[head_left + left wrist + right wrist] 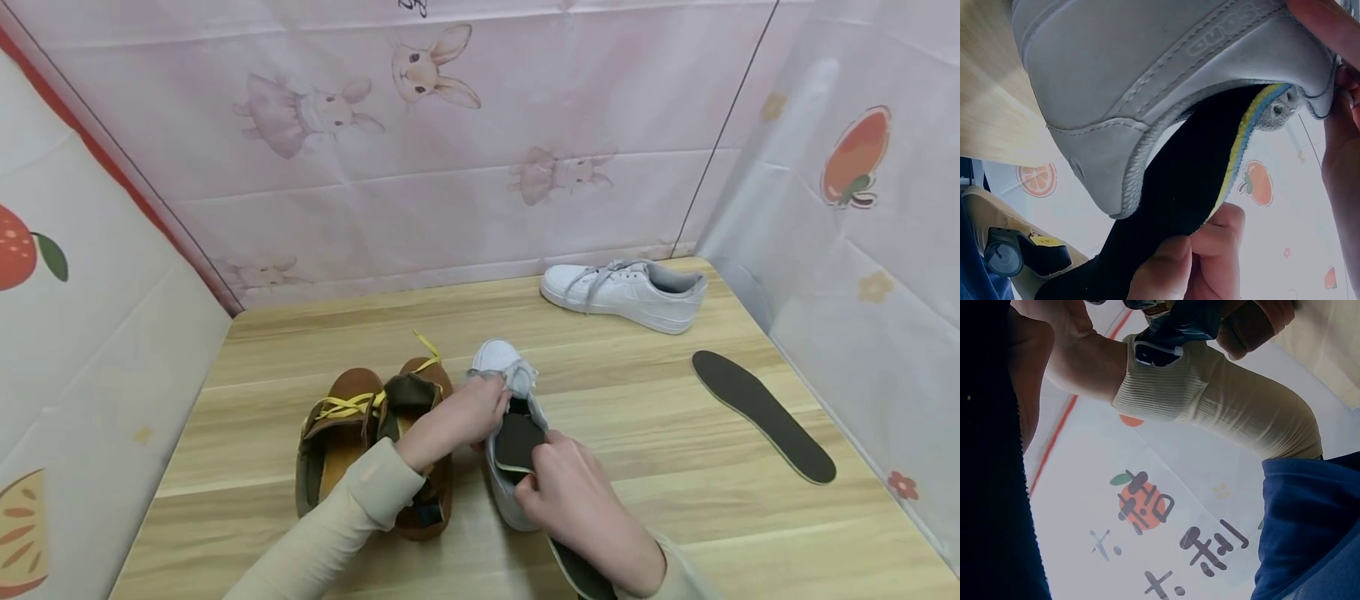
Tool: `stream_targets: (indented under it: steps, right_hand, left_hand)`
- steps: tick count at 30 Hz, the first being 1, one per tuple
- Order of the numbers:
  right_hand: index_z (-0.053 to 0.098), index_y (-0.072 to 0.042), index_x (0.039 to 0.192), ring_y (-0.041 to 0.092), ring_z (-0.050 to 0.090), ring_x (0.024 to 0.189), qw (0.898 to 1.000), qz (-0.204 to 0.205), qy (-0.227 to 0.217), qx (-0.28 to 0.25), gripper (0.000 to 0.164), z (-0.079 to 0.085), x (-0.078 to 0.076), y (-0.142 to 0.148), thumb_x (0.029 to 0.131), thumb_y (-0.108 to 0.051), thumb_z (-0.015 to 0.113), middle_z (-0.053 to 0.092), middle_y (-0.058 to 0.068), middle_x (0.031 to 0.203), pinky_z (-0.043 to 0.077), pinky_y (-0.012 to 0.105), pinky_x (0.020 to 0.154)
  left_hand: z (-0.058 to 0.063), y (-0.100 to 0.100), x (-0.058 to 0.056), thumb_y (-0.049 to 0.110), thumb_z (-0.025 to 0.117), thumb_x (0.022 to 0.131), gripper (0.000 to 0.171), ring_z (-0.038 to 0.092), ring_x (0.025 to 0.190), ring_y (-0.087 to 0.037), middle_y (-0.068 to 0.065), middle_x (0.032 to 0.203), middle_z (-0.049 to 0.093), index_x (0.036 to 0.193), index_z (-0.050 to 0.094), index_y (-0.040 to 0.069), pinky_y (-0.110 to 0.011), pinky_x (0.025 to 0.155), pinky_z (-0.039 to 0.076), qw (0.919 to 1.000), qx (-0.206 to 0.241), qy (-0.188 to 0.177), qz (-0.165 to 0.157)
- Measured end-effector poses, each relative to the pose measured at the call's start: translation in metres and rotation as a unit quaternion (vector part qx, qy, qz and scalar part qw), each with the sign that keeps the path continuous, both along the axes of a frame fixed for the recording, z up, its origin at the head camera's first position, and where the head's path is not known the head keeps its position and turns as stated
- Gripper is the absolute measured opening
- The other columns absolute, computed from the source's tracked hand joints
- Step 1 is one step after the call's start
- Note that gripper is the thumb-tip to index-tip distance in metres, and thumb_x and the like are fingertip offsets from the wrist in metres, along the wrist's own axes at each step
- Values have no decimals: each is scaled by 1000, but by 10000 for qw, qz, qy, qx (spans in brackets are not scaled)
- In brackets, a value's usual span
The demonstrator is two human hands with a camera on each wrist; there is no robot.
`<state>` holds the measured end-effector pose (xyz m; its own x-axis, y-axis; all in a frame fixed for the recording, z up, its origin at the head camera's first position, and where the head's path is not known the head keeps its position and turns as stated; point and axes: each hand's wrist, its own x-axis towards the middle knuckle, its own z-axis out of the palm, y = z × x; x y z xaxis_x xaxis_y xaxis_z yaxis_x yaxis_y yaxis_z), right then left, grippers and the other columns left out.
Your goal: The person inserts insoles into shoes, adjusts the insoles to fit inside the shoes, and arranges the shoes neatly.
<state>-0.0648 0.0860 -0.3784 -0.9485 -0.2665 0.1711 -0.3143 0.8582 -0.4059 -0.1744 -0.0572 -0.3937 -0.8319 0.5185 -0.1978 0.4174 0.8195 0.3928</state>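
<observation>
Lower centre of the frame, the left hand [472, 410] grips the near white shoe [1104, 69], probably just steadying it, while the right hand [576, 493] pinches a black insole [1175, 169] angled into its opening.

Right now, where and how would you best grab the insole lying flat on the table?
Probably by its two long edges near the middle, coming from above: the insole lies flat on the table with nothing on top, and its long, slim shape should balance best there.
</observation>
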Motion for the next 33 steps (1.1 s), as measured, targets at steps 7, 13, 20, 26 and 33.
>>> stream_targets:
  steps: [7, 13, 20, 26, 33]
  right_hand:
    - [40, -16, 46, 13, 37, 48, 10000, -2, -50, 38, 23, 0, -3, -1, 58, -9, 58, 41, -1, 60, 31, 26, 43]
    - [54, -9, 62, 20, 46, 55, 9977, 24, -223, 645, 22, 3, 4, 1, 65, -28, 64, 47, 7, 62, 38, 35, 45]
    - [62, -7, 76, 28, 54, 61, 9926, -126, -519, 1094, 49, -1, 4, -1, 67, -55, 70, 54, 13, 67, 42, 40, 48]
    - [64, -7, 86, 27, 56, 62, 9902, -391, -792, 1080, 54, -10, -5, -7, 72, -59, 65, 56, 14, 70, 41, 39, 46]
    - [59, -7, 76, 22, 51, 55, 9912, -94, -753, 1085, 47, -7, -9, -5, 63, -50, 71, 52, 7, 63, 39, 37, 44]
  left_hand:
    - [0, 1, 0, 19, 40, 101, 25, 50, 45, -12, -3, 64, 50, 81, 52, 8, -24, 44, 41, 9999, 63, -113, 49]
    - [0, 2, 0, 18, 41, 100, 26, 49, 48, -12, -3, 64, 48, 79, 52, 8, -24, 46, 40, 10000, 15, 41, -7]
    - [-1, 2, 0, 18, 41, 100, 26, 48, 47, -13, -3, 62, 48, 79, 52, 8, -25, 45, 40, 9999, -57, 60, 61]
    - [-1, 2, 1, 18, 41, 100, 25, 48, 49, -13, -3, 63, 47, 80, 52, 7, -25, 46, 40, 9999, -69, 116, 21]
    - [0, 1, 1, 17, 41, 100, 26, 47, 50, -13, -3, 63, 47, 78, 52, 8, -25, 47, 40, 9998, -12, 180, -51]
